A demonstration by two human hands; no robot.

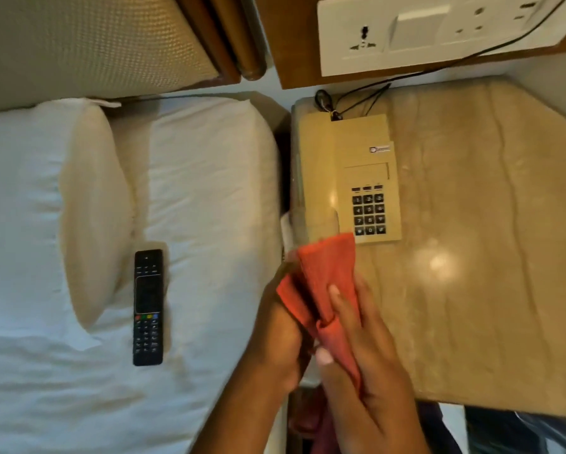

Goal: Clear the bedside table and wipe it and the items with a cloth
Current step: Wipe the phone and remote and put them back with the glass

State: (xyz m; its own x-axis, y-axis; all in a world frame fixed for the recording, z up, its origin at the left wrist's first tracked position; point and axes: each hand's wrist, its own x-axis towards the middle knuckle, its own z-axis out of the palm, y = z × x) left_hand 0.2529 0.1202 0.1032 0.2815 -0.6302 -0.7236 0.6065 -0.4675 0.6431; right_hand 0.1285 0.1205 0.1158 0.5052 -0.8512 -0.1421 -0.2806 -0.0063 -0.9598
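Note:
A beige marble bedside table [471, 257] fills the right half of the view. On its left side stands a beige desk telephone [350, 178] with a dark keypad; the handset lies along its left edge. Just below the phone's near end, both my hands hold a red-orange cloth [324, 283]. My left hand [278, 342] grips the cloth's left fold. My right hand [363, 365] is wrapped around its lower part, fingers over the fabric. A black remote control [148, 308] lies on the white bed [193, 191] to the left.
A white pillow [91, 211] lies left of the remote. A white socket and switch plate [439, 31] is on the wooden wall panel behind the table, with black cables [357, 99] running down to the phone. A padded headboard [95, 44] sits top left.

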